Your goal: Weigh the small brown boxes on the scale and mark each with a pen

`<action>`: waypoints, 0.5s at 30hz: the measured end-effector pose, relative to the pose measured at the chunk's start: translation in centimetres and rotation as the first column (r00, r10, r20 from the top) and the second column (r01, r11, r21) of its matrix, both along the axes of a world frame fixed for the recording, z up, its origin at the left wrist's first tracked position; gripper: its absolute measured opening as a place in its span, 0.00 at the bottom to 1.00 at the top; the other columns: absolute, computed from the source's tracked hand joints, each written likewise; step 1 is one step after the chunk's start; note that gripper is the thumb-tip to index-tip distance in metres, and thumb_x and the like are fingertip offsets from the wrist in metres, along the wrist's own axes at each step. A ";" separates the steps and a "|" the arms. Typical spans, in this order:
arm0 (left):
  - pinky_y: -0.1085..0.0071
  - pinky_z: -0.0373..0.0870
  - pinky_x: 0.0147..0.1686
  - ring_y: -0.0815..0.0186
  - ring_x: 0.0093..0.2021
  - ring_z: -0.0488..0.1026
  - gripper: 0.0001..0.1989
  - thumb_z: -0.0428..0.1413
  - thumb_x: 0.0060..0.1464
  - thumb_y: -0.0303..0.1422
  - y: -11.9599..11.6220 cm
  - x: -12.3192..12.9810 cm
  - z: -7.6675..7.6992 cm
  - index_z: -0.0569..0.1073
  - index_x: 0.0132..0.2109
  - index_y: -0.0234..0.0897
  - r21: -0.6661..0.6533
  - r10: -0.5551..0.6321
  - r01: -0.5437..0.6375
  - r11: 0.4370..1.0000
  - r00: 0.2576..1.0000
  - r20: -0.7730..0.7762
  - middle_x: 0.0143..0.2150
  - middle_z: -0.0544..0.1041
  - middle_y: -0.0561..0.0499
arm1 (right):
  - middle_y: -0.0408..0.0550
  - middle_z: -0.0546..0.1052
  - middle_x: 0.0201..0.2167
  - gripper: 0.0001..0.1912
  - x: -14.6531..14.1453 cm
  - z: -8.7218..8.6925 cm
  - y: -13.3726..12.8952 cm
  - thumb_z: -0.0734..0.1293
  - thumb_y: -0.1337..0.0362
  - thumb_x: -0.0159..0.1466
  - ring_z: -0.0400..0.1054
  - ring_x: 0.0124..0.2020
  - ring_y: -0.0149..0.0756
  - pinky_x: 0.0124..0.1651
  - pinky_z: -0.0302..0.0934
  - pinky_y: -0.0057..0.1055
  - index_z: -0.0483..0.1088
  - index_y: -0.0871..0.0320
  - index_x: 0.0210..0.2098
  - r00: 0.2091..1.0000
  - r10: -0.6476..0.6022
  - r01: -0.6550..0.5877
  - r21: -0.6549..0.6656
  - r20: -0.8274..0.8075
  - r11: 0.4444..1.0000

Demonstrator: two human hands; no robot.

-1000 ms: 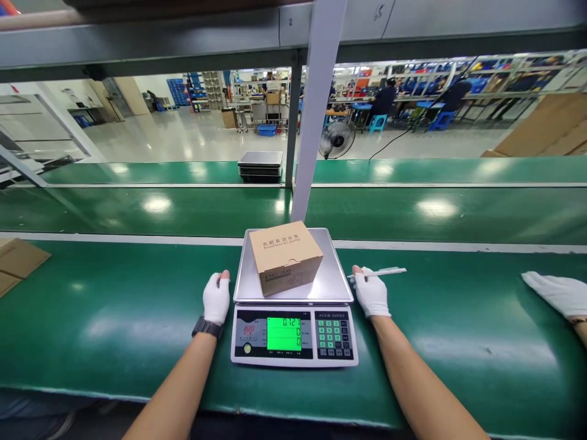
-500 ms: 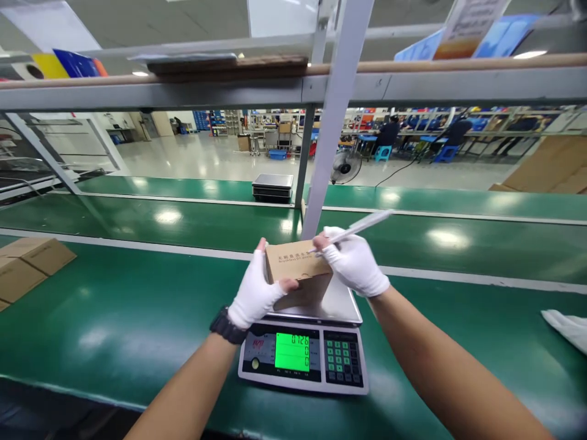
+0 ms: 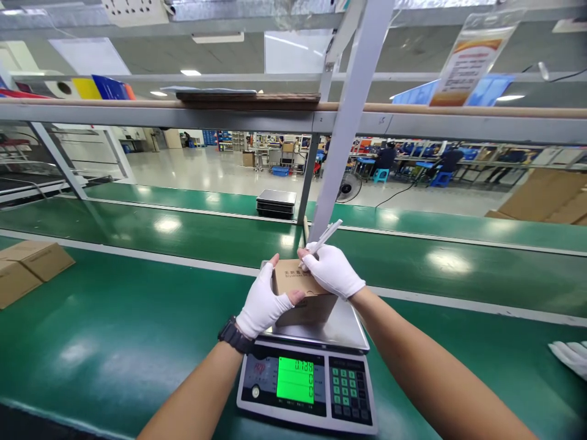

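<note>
A small brown cardboard box [image 3: 305, 308] with dark print on top rests on the metal plate of a weighing scale [image 3: 306, 388], whose green display is lit. My left hand [image 3: 268, 299], in a white glove with bare thumb and fingertip and a black watch at the wrist, grips the box at its left side and near edge. In my right hand [image 3: 328, 266], also white-gloved, is a white pen [image 3: 329, 232], pinched and slanting up to the right. Its lower end is at the box top, partly hidden by my fingers.
Cardboard boxes [image 3: 34, 269] lie at the left on the green bench [image 3: 137, 330]. A white glove [image 3: 571, 357] is at the right edge. A metal post [image 3: 348, 122] rises behind the scale; a second scale [image 3: 276, 203] stands farther back. People sit in the distance.
My right hand has moved left over the box top, and the pen now stands steeper. The view has tilted up a little. The scale's reading has changed.
</note>
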State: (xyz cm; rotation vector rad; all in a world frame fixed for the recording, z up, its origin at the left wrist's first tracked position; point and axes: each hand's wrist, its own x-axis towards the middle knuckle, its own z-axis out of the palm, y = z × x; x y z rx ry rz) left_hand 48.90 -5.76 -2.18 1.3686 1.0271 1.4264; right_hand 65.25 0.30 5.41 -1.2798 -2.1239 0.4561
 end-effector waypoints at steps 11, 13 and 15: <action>0.56 0.68 0.55 0.51 0.54 0.67 0.55 0.70 0.38 0.50 0.0 0.0 0.1 0.51 0.66 0.35 -0.005 0.013 -0.013 1.000 1.000 -0.021 0.57 0.64 0.38 | 0.47 0.76 0.26 0.16 -0.1 -0.1 0.0 0.60 0.58 0.66 0.69 0.30 0.36 0.39 0.59 0.28 0.69 0.57 0.25 0.999 -0.030 0.030 0.003 0.010 1.000; 0.57 0.70 0.54 0.51 0.54 0.67 0.55 0.70 0.38 0.50 -0.1 0.0 0.1 0.51 0.66 0.35 -0.012 0.005 -0.005 1.000 1.000 -0.005 0.57 0.64 0.39 | 0.47 0.76 0.27 0.16 -0.1 -0.1 -0.1 0.59 0.58 0.66 0.70 0.31 0.37 0.39 0.59 0.28 0.69 0.57 0.25 0.999 -0.043 0.042 0.003 0.010 0.999; 0.57 0.70 0.54 0.51 0.54 0.67 0.55 0.70 0.38 0.49 0.0 0.0 0.1 0.51 0.66 0.35 -0.017 0.002 -0.002 1.000 1.000 0.006 0.57 0.64 0.39 | 0.48 0.76 0.28 0.16 -0.1 0.0 -0.2 0.60 0.58 0.66 0.70 0.32 0.37 0.41 0.59 0.29 0.69 0.57 0.25 0.997 -0.077 0.077 0.012 0.019 0.997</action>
